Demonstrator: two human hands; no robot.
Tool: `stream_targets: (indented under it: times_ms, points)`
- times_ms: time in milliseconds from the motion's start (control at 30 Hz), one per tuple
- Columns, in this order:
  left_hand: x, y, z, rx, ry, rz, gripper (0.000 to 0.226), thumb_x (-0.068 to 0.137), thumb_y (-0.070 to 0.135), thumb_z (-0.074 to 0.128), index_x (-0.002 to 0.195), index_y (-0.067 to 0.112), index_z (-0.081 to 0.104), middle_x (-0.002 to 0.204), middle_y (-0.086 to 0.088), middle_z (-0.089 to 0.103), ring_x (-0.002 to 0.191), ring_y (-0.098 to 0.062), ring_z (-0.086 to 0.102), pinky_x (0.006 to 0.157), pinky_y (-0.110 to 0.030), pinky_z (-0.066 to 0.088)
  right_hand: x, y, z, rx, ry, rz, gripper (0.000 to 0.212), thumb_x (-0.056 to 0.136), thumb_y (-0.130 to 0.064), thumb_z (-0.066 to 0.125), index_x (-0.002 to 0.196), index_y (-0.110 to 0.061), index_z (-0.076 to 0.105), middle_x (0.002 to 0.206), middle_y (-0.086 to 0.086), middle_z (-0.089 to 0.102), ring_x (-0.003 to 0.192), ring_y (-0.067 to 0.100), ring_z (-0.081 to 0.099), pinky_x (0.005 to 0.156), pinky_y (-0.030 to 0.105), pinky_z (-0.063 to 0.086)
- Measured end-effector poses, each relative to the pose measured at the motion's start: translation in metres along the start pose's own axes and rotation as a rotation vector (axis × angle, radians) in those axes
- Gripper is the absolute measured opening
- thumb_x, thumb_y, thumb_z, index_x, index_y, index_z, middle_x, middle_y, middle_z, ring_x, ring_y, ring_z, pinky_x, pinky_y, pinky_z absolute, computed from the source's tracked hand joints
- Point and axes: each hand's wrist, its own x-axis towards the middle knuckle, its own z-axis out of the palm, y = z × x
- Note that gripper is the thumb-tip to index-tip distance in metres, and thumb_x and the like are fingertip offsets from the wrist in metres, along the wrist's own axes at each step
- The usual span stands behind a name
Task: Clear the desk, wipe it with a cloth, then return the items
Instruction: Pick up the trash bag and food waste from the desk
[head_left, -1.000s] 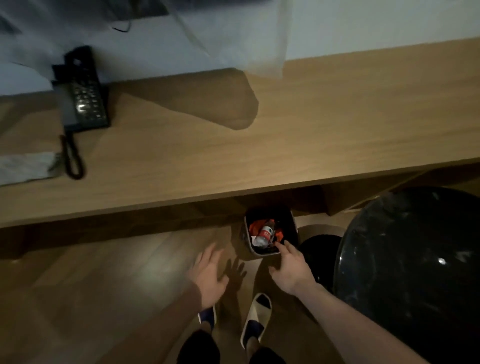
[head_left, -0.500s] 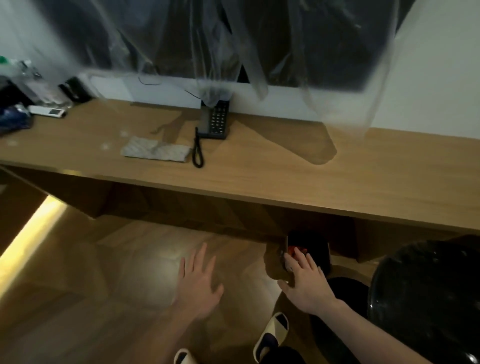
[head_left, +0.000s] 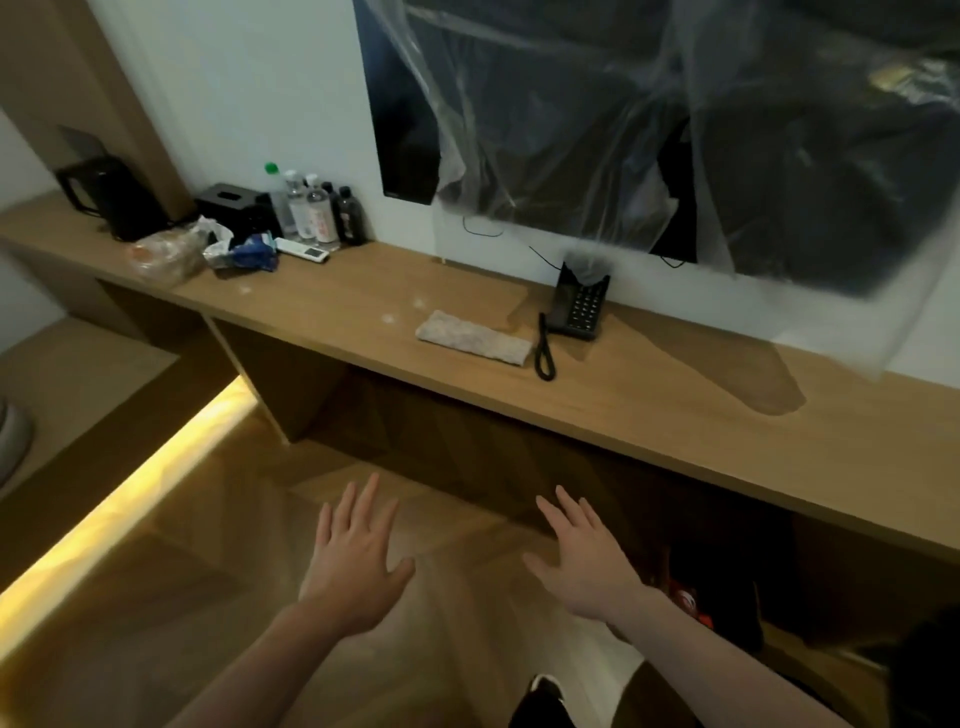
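Both hands hang in the air before the desk (head_left: 675, 410), fingers straight and spread, holding nothing: the left hand (head_left: 353, 564) and the right hand (head_left: 587, 564). On the desk a folded cloth (head_left: 474, 338) lies just beside a black telephone (head_left: 579, 306). At the far left end stand bottles (head_left: 317, 213), a white remote control (head_left: 302, 249), a black kettle (head_left: 117, 200) and crumpled bags (head_left: 208, 249).

wall-mounted screen (head_left: 649, 130) draped in clear plastic sheet (head_left: 545, 171), glowing light strip (head_left: 130, 499) along wooden floor (head_left: 171, 597)
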Motion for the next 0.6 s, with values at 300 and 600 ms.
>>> stream_targets:
  times_ms: [300, 600]
  points:
    - [0.003, -0.1, -0.046, -0.008, 0.135, -0.154, 0.085, 0.091, 0.074, 0.022, 0.164, 0.033, 0.008, 0.169, -0.001, -0.023, 0.154, -0.026, -0.026, 0.126, -0.051, -0.01, 0.056, -0.121, -0.017, -0.065, 0.008, -0.167, 0.079, 0.099, -0.063, 0.048, 0.163, -0.041, 0.007, 0.172, -0.011, -0.007, 0.159, 0.02, -0.006, 0.129, 0.047, 0.011]
    - [0.058, -0.21, -0.078, -0.021, 0.174, -0.308, 0.083, 0.093, 0.074, 0.028, 0.164, 0.033, 0.014, 0.166, 0.002, -0.023, 0.153, -0.025, -0.023, 0.127, -0.052, -0.006, 0.16, -0.236, -0.029, -0.12, -0.073, -0.311, 0.079, 0.101, -0.061, 0.048, 0.164, -0.039, 0.005, 0.172, -0.009, -0.01, 0.159, 0.021, -0.009, 0.129, 0.049, 0.008]
